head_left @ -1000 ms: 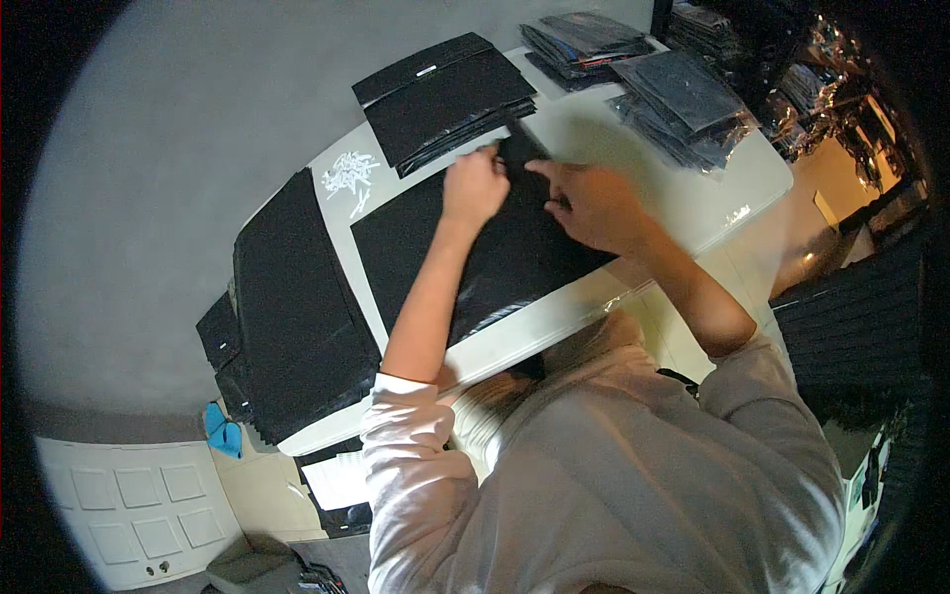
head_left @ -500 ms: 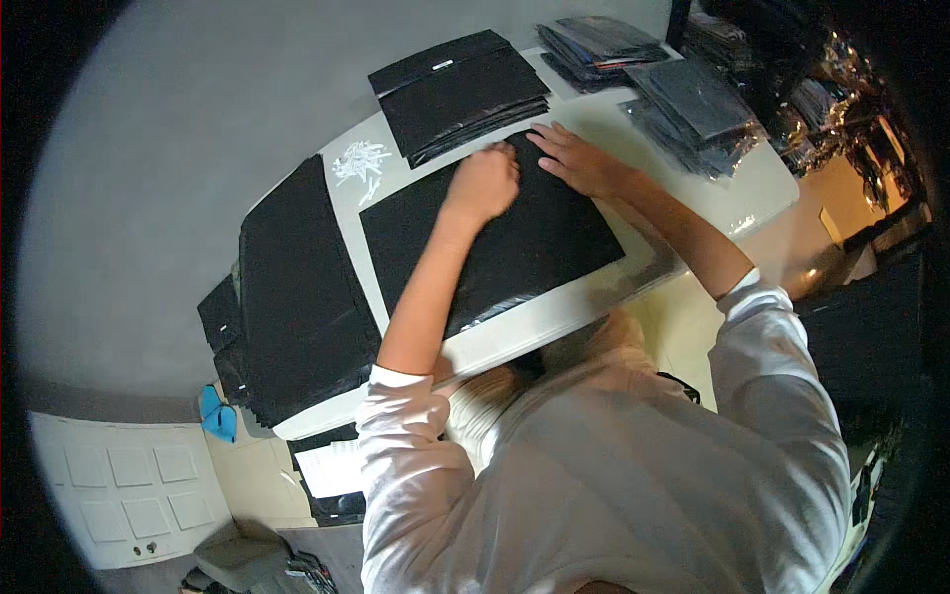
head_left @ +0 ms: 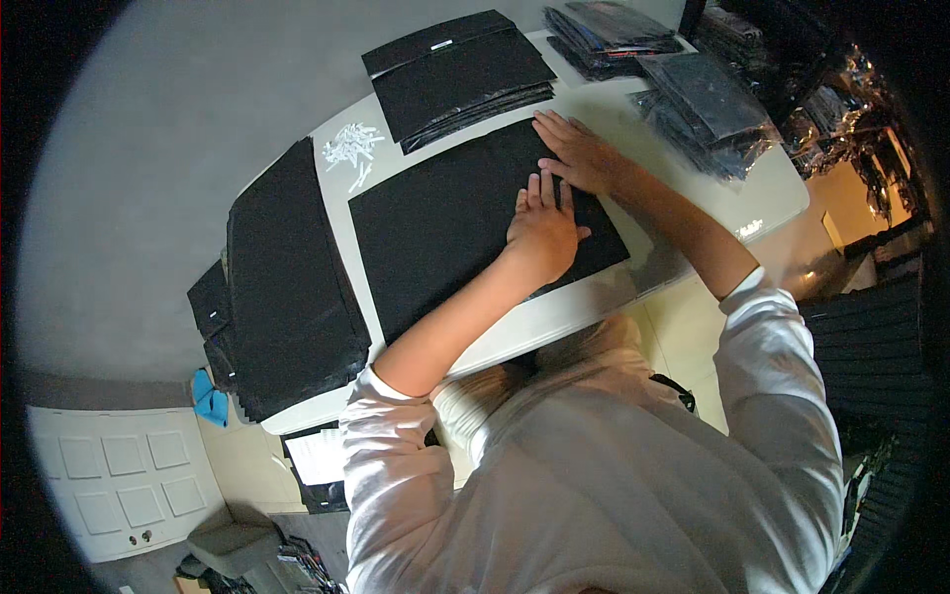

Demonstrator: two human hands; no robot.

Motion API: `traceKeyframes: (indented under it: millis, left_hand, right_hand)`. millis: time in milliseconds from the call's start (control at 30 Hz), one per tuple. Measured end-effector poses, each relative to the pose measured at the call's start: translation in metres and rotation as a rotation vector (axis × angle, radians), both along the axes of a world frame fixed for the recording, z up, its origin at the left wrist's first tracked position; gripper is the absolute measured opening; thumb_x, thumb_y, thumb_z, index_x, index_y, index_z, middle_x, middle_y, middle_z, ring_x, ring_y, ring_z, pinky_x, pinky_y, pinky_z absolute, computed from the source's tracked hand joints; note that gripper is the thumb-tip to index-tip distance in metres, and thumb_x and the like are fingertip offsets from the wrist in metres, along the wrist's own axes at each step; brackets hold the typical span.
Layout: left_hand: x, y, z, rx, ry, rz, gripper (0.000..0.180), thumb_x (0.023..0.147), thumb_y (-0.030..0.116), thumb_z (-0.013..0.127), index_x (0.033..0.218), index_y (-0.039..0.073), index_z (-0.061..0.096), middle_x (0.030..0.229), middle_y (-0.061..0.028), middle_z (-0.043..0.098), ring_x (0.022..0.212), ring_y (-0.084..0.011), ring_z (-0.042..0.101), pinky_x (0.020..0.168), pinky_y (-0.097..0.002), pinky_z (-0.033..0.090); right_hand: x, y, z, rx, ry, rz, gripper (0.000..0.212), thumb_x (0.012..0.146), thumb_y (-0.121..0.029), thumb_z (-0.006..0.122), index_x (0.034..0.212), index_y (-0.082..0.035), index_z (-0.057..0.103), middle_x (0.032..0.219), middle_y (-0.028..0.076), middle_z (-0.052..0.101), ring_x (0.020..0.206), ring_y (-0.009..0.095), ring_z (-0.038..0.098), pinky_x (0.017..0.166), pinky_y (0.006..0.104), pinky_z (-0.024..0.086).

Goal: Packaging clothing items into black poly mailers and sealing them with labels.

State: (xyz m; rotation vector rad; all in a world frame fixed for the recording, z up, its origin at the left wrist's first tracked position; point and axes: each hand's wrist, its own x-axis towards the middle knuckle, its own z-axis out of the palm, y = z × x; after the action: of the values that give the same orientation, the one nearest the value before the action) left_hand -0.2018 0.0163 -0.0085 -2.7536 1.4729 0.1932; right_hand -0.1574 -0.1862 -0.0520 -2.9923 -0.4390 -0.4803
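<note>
A flat black rectangular sheet [head_left: 445,218], fabric-like in look, lies on the white table [head_left: 495,342] in front of me. My left hand [head_left: 546,233] rests on its right part, palm down with the fingers stretched out. Just beyond it, my right hand [head_left: 579,156] lies at the sheet's far right corner, fingers extended and spread. Neither hand grips anything. Past the sheet's far edge sits a stack of folded black pieces [head_left: 465,84] with a small white label on top. What lies beneath the sheet is hidden.
A tall pile of black sheets [head_left: 287,287] covers the table's left end. Small white strips [head_left: 351,146] lie scattered beyond the sheet. Clear-bagged dark items [head_left: 708,99] are stacked at the far right. Below left are a blue object [head_left: 209,398] and a white panelled door [head_left: 129,475].
My left hand, earlier closed at the sheet's far edge, has come nearer and to the right and now lies flat with fingers stretched. My right hand stays near the far right corner.
</note>
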Motion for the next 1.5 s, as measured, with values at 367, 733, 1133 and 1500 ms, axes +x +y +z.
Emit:
traceKeyframes:
  millis: [367, 733, 1133, 1500]
  left_hand:
    - [-0.036, 0.011, 0.001, -0.016, -0.016, -0.189, 0.070, 0.104, 0.038, 0.047, 0.154, -0.006, 0.027, 0.162, -0.0285, 0.022, 0.147, -0.0493, 0.026, 0.117, -0.0542, 0.033]
    - [-0.056, 0.008, 0.017, 0.057, -0.043, -0.301, 0.069, 0.097, 0.029, 0.055, 0.156, 0.003, 0.032, 0.161, -0.0255, 0.027, 0.137, -0.0569, 0.039, 0.103, -0.0571, 0.047]
    - [-0.055, 0.011, 0.025, 0.034, 0.072, -0.266, 0.085, 0.093, 0.058, 0.056, 0.158, 0.011, 0.030, 0.163, -0.0258, 0.024, 0.138, -0.0628, 0.031, 0.107, -0.0622, 0.042]
    - [-0.060, 0.014, 0.023, 0.083, 0.044, -0.308, 0.099, 0.086, 0.071, 0.058, 0.163, 0.026, 0.016, 0.162, -0.0345, 0.015, 0.136, -0.0699, 0.026, 0.107, -0.0692, 0.037]
  right_hand:
    - [0.008, 0.012, 0.015, -0.028, 0.116, -0.100, 0.070, 0.105, -0.042, 0.045, 0.155, 0.002, 0.027, 0.163, 0.019, 0.026, 0.152, 0.032, 0.024, 0.124, 0.0504, 0.020]
    - [0.015, 0.001, 0.005, 0.003, 0.038, -0.266, 0.067, 0.106, -0.042, 0.043, 0.154, 0.002, 0.030, 0.161, 0.019, 0.030, 0.150, 0.033, 0.029, 0.124, 0.0450, 0.024]
    - [-0.088, 0.031, 0.060, 0.237, 0.210, -0.452, 0.031, 0.092, -0.030, 0.066, 0.091, -0.001, 0.074, 0.091, 0.022, 0.071, 0.088, 0.041, 0.070, 0.082, 0.0505, 0.055]
    - [-0.081, 0.033, 0.048, 0.365, 0.157, -0.503, 0.030, 0.085, -0.029, 0.075, 0.087, 0.000, 0.076, 0.085, 0.022, 0.073, 0.081, 0.040, 0.071, 0.079, 0.0478, 0.056]
